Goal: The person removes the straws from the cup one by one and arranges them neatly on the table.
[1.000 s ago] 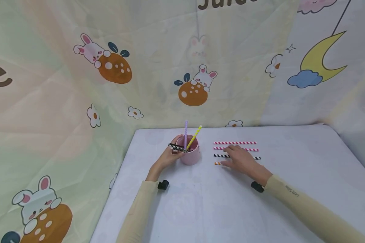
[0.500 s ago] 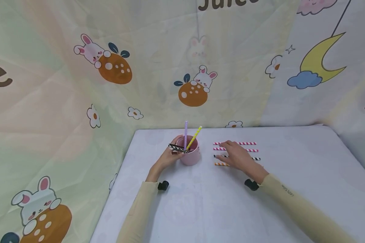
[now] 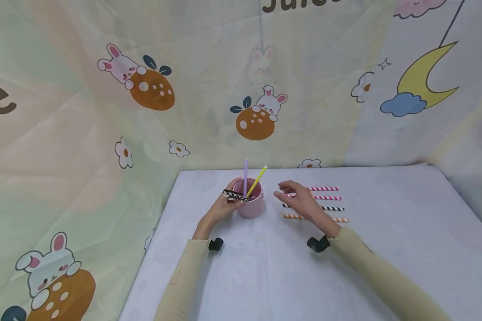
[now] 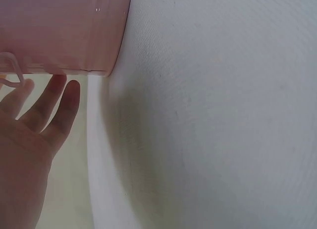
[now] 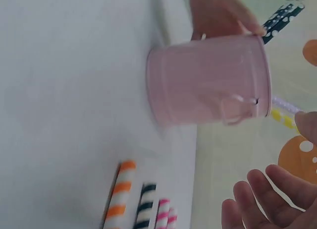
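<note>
Fingers of the left hand (image 3: pixel 224 206) grip the pink cup (image 3: pixel 251 203); right hand (image 3: pixel 299 199) hovers loosely spread just beside it, empty, above four striped straws (image 3: pixel 325 208) lying beneath its fingers.

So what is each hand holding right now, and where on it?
The left hand holds the pink cup by its side near the rim. The right hand holds nothing, fingers loosely open above the table's straws.

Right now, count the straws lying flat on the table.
4, in a row right of the pink cup: red-striped farthest, pink-striped, black-striped, orange-striped nearest. The right hand partly covers them.
</note>
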The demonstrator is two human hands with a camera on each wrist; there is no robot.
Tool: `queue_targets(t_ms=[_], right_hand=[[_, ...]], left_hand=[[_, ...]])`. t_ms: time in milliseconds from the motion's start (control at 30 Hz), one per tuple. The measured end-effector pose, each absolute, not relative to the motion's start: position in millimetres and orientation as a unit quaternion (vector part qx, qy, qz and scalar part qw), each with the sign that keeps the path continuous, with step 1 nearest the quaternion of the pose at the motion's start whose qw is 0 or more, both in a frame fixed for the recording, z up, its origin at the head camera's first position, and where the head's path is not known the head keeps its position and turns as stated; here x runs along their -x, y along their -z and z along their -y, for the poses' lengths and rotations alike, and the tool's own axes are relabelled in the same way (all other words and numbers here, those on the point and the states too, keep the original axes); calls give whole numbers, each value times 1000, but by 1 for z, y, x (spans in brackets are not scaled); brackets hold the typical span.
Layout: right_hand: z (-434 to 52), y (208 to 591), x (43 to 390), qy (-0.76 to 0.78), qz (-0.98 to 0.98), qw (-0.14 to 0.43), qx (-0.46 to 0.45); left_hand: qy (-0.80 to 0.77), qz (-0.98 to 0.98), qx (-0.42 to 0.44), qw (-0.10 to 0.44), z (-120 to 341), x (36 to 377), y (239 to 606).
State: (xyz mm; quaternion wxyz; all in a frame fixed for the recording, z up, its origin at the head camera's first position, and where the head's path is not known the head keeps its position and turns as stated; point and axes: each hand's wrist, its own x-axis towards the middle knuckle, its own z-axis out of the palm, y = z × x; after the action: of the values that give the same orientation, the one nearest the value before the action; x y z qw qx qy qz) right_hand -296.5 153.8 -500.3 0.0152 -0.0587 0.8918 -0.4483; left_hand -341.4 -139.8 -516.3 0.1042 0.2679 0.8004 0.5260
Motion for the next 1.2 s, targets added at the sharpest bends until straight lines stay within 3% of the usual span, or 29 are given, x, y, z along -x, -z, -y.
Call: queue_targets(t_ms=[200, 533, 1067, 1200], right_hand=[[-142, 497, 302, 524, -850, 37, 40], [-118, 495, 312, 594, -804, 42, -1], [-89, 499, 330, 673, -737, 59, -30], [-86, 501, 334, 680, -731, 50, -33]], left_hand=[[-515, -806, -272, 109, 141, 344, 518], [-528, -805, -255, 88, 142, 360, 551], [-543, -791, -266, 91, 143, 360, 549], [-544, -789, -265, 105, 142, 352, 532]])
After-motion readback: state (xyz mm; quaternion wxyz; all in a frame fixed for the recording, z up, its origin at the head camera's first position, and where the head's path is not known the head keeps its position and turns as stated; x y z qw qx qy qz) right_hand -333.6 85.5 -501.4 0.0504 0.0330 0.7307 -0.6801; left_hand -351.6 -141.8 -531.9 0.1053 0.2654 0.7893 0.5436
